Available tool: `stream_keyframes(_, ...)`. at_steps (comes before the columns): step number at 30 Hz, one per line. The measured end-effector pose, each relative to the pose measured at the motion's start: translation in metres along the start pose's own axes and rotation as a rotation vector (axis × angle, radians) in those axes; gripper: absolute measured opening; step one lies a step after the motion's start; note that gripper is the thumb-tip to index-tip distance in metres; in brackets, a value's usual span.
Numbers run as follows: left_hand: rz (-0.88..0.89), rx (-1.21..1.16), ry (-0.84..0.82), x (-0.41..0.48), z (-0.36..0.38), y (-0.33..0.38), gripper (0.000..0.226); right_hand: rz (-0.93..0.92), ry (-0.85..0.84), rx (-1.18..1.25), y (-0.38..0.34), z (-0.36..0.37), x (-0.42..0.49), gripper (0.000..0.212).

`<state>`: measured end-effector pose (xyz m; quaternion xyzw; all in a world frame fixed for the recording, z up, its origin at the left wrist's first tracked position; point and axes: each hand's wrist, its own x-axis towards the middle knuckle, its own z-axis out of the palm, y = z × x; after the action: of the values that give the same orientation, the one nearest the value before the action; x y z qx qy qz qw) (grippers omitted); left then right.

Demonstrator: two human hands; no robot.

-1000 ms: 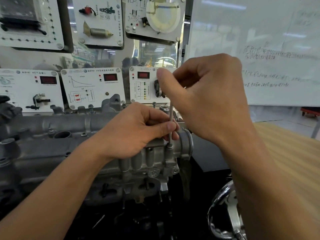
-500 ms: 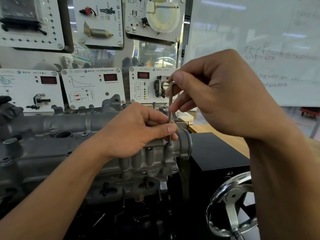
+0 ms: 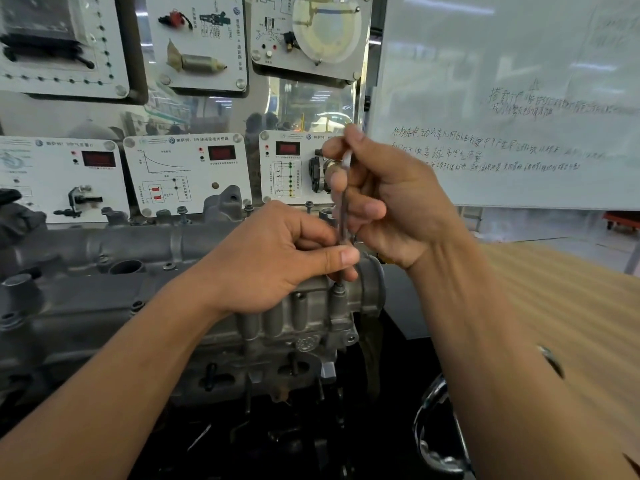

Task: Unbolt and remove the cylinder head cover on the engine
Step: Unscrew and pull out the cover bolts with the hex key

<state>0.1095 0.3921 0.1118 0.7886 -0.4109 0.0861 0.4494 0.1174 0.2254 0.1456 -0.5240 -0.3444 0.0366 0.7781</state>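
Since half a second ago the right hand [image 3: 388, 202] has rolled over: its back faced the camera then with the fingertips pinching the top of the thin steel tool [image 3: 343, 216], and now its fingers [image 3: 367, 211] curl round the upper shaft from the right side, thumb tip up at the top end. The left hand [image 3: 277, 261] has kept its place, thumb and curled fingers pinching the lower shaft just above the upright bolt boss [image 3: 338, 292]. That boss stands at the near right corner of the grey cast-metal cylinder head cover [image 3: 138, 244], which lies on top of the engine and runs from the left edge to the middle of the view. The tool stands nearly upright with its tip down at the boss. The tool is blurred, so the shape of its top end cannot be told, and the bolt head is hidden under the tip and the left fingers. The right forearm now covers more of the chrome handwheel [image 3: 433, 441] at the bottom. Behind are white training panels [image 3: 187, 174], a whiteboard [image 3: 502, 98] and a pale wooden counter [image 3: 571, 306].
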Motion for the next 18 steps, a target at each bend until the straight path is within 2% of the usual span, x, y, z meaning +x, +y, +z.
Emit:
stream_keyframes(3, 0.021, 0.044, 0.002, -0.001, 0.001, 0.0, 0.018, 0.127, -0.072, 0.075, 0.002, 0.01, 0.009, 0.019)
stream_keyframes(6, 0.012, 0.046, 0.012, -0.002, 0.002, 0.001, 0.017, 0.145, 0.018, -0.089, -0.005, 0.014, 0.007, 0.023)
stream_keyframes(9, -0.012, 0.019, 0.011, -0.002, 0.002, 0.002, 0.014, -0.053, 0.219, -0.5, -0.017, 0.016, -0.003, 0.029)
stream_keyframes(12, -0.031, 0.024, 0.01, -0.001, 0.001, 0.002, 0.013, -0.266, 0.22, -0.757, -0.028, 0.016, -0.02, 0.022)
stream_keyframes(18, -0.044, -0.004, 0.038, 0.001, 0.002, 0.002, 0.014, -0.318, 0.234, -0.977, -0.024, 0.018, -0.029, 0.012)
